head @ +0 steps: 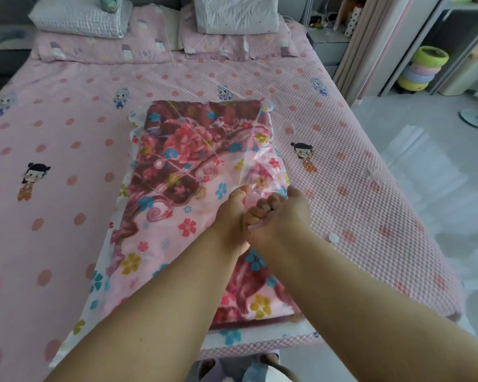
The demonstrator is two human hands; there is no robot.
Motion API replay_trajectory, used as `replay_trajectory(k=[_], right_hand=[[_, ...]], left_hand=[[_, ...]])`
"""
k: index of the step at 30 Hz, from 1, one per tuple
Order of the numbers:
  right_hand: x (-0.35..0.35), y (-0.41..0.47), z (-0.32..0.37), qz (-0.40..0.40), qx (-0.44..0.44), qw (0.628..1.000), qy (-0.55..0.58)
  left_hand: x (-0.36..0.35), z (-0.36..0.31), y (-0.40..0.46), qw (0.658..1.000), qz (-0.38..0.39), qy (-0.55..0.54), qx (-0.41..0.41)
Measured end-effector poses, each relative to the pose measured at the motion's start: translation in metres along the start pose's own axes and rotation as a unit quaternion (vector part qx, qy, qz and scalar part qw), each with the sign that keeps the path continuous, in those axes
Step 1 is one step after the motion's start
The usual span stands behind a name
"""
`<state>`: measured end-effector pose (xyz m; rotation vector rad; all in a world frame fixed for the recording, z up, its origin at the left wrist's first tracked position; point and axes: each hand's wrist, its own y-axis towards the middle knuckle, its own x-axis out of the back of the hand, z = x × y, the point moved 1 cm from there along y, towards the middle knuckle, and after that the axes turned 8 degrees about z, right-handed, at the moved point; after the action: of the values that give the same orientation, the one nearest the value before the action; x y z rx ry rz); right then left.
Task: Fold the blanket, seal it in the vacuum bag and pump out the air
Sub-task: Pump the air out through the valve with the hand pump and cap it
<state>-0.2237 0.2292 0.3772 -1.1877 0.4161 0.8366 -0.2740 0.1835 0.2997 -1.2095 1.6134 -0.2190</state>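
Observation:
The folded blanket [177,161], pink and dark red with a flower pattern, lies inside a clear vacuum bag [262,150] printed with small flowers, in the middle of the bed. Both my hands meet over the bag's right middle part. My left hand [232,216] has its fingers curled and pinches the loose plastic. My right hand [282,216] is curled close against it and grips a small pale thing there, mostly hidden by the fingers. The bag's near edge [232,336] reaches the bed's front edge.
The pink dotted bedspread [66,150] covers the bed, with pillows [80,17] at the head. A small white round piece [334,237] lies on the bed right of my hands. Grey floor, stacked coloured rings [422,67] and shelves stand to the right.

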Motion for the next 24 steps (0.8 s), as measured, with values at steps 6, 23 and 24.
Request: replay_trajectory(k=[6, 23, 24], right_hand=[[0.027, -0.044, 0.009, 0.103, -0.046, 0.994, -0.015], [0.0, -0.006, 0.002, 0.031, -0.013, 0.999, -0.006], [0.01, -0.019, 0.005, 0.062, -0.029, 0.998, -0.004]], left_hand=[[0.006, -0.001, 0.008, 0.995, -0.055, 0.057, -0.059], [-0.001, -0.005, 0.003, 0.999, 0.023, -0.026, 0.002], [0.001, -0.004, 0.002, 1.0, -0.002, 0.002, 0.002]])
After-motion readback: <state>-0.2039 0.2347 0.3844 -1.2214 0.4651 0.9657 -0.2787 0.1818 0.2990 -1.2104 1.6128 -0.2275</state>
